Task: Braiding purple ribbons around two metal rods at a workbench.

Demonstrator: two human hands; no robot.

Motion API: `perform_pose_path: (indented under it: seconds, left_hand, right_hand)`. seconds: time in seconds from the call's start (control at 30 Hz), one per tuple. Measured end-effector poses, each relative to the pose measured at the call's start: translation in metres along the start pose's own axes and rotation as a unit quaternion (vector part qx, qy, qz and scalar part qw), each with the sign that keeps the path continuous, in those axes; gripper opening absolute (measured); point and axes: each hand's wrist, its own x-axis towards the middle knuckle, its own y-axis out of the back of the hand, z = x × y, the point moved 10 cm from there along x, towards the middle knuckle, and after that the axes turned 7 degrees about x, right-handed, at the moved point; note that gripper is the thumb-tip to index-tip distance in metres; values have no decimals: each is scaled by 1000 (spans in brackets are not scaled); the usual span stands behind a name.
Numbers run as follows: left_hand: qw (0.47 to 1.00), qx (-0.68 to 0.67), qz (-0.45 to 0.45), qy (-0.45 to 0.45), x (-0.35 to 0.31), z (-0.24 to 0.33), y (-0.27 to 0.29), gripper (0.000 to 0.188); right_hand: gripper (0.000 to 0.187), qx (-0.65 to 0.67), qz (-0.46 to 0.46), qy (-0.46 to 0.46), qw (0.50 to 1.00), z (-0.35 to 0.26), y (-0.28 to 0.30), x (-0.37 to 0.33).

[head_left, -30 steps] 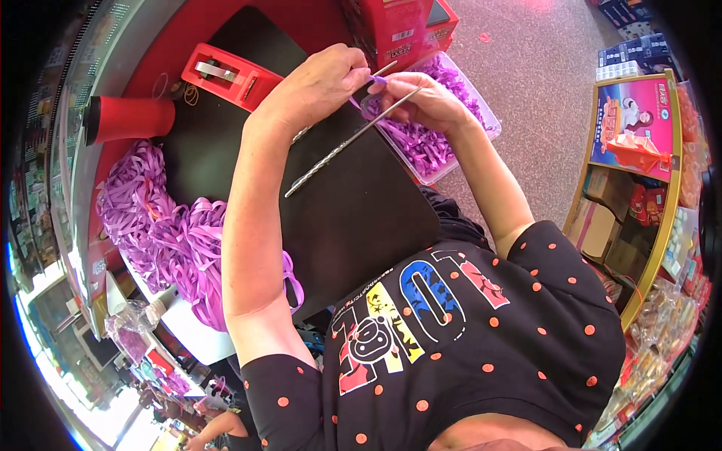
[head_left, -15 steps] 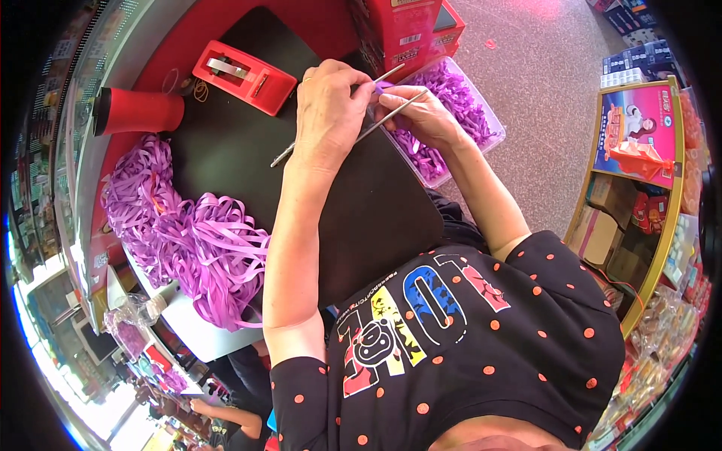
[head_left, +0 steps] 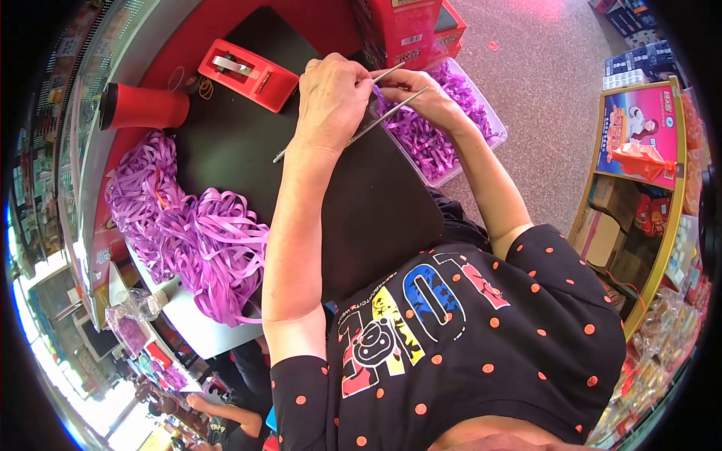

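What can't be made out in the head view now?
All head view:
Rods: partly hidden behind the left hand and its wrist.
Left palm: hidden by the hand's own back.
Ribbon at the right hand: too small to tell loop from knot.
Red box: upper part cut off by the top edge.

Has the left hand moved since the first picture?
Yes: against the red tape dispenser, the left hand has shifted toward the person's body, its wrist swinging rightward.
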Motion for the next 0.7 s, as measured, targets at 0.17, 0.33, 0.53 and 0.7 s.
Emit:
perform_pose_path:
  seconds: [0.17,0.33,0.53,0.7]
  left_hand:
    - [998,51,-19,10,3,8,1,18]
    - [999,-15,-16,49,1,-7,-3,20]
    - [991,-101,27,85,-11,-17,-3,23]
    - [990,-107,63,71,-13,-15,-2,18]
  right_hand:
    - [25,-52,-26,-15,998,15,0,8]
    - [25,-146,2,-52,988,53,18,-7]
    - [20,-198,4,-195,961,167,60,-64]
    - [23,-34,70,-224,971,213,76,-111]
